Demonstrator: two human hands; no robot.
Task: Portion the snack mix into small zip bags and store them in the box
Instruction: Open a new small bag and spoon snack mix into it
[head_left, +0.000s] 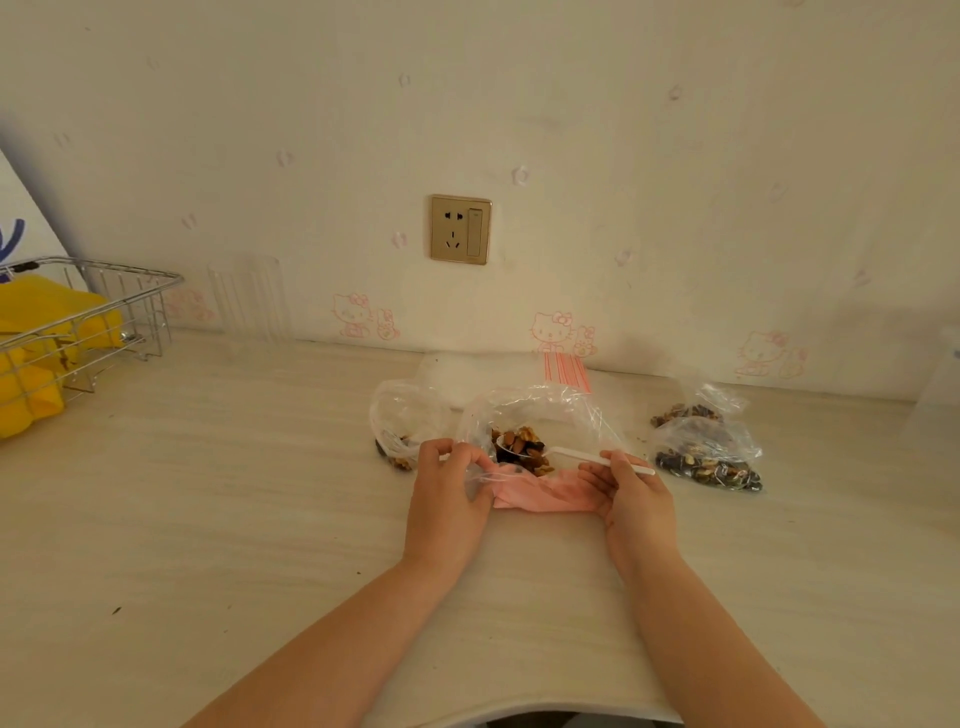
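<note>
Pinching the near rim of a clear bag (540, 410) at the frame's centre, the left hand (448, 488) keeps its fingers curled on the plastic. The right hand (631, 493) grips a white plastic spoon (571, 453), its bowl resting in the snack mix (519, 447) inside that bag. A pink strip (545, 491), perhaps the bag's folded part, lies between the hands. A filled bag (711, 457) sits at centre right, a wire basket (88, 322) at far left.
</note>
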